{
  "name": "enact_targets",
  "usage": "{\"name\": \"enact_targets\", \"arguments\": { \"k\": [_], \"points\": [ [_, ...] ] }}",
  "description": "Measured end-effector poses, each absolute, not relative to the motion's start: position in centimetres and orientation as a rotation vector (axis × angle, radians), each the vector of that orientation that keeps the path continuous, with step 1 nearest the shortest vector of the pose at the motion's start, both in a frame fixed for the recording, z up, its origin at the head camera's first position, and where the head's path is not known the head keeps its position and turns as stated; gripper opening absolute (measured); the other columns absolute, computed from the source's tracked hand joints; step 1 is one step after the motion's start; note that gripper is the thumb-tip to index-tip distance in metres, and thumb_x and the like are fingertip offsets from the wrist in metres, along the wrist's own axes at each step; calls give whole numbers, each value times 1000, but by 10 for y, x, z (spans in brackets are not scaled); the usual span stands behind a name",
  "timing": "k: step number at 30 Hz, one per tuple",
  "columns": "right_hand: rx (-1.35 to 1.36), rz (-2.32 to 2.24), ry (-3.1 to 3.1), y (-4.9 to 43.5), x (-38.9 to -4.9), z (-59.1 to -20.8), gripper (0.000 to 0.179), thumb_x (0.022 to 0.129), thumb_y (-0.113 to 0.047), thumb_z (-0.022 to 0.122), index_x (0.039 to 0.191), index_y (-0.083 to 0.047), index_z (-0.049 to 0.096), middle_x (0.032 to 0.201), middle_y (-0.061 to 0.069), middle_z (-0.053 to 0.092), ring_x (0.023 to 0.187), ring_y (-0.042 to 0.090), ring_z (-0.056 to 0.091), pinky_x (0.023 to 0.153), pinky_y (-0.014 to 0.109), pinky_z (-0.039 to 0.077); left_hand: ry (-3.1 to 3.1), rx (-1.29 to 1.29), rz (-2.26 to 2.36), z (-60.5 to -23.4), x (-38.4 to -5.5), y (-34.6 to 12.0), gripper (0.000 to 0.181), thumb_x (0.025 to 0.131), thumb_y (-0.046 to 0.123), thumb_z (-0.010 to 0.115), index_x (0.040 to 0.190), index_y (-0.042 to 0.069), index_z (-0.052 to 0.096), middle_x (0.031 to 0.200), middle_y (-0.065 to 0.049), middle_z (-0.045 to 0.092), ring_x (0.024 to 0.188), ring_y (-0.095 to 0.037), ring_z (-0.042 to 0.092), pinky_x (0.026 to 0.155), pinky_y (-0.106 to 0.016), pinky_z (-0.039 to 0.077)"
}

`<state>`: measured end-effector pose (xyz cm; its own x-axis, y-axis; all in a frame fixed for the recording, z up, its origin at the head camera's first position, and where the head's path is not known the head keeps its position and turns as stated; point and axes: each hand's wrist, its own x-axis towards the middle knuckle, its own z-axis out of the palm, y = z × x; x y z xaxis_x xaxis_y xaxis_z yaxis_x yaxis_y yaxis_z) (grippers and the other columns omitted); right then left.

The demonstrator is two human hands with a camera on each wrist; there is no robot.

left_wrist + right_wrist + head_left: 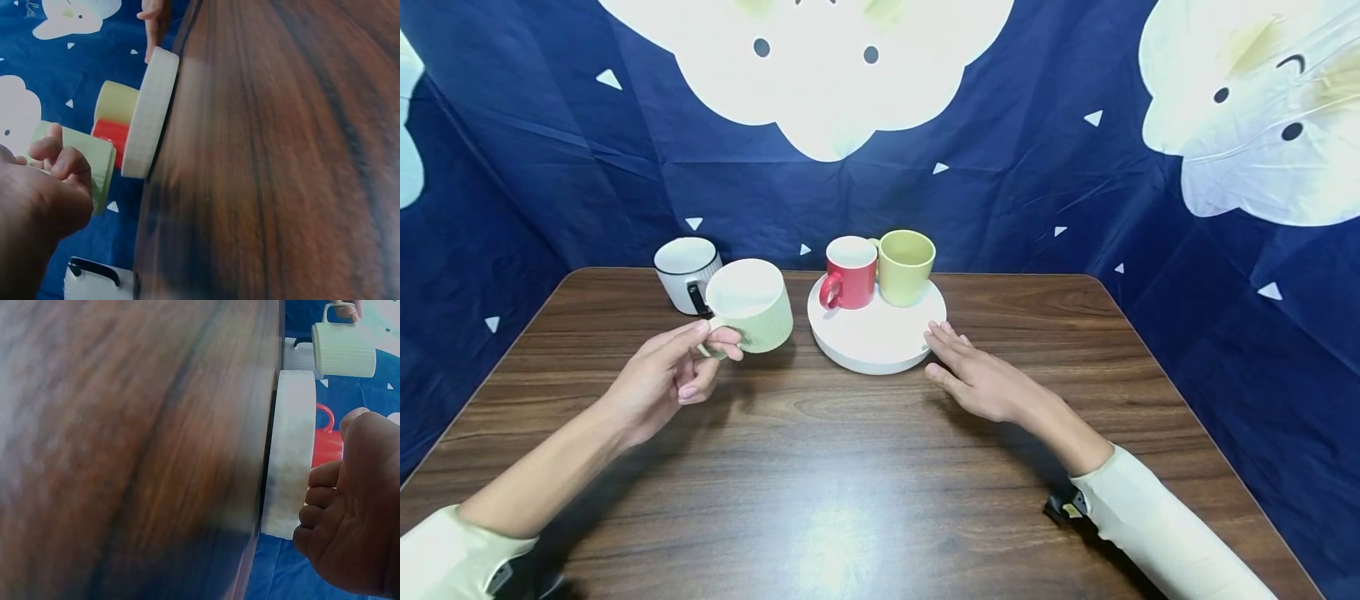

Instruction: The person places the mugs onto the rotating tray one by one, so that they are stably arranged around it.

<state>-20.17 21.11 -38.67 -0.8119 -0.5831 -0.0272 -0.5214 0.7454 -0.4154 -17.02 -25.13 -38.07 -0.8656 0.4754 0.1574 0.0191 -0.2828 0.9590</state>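
Observation:
My left hand (662, 379) pinches the handle of a pale green ribbed mug (762, 321), held upright just off the tabletop. In the left wrist view, the fingers partly cover this mug (103, 159). To its right is a round white tray (876, 343) with a raised rim. A red mug (856, 282) and a yellow-green mug (906, 267) stand side by side towards the tray's back. My right hand (981, 379) lies at the tray's right rim, fingers fairly straight; whether the fingertips touch it I cannot tell.
A white mug (683, 271) with a dark rim and black handle stands at the table's back left, just behind the raised mug. The brown wooden table (850, 467) ends at a dark blue cloth (1030, 192) printed with white shapes.

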Motion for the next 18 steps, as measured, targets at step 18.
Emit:
{"name": "enact_targets", "arguments": {
  "k": [18],
  "points": [
    [-891,-607,2750,207,-194,-383,69,122,-41,48,178,-5,30,189,15,19,177,36,17,144,58,20,1631,614,2244,-375,-173,-239,47,126,22,34,132,7,78,111,4,84,57,-24,20,54,-41,8]
  ]
}}
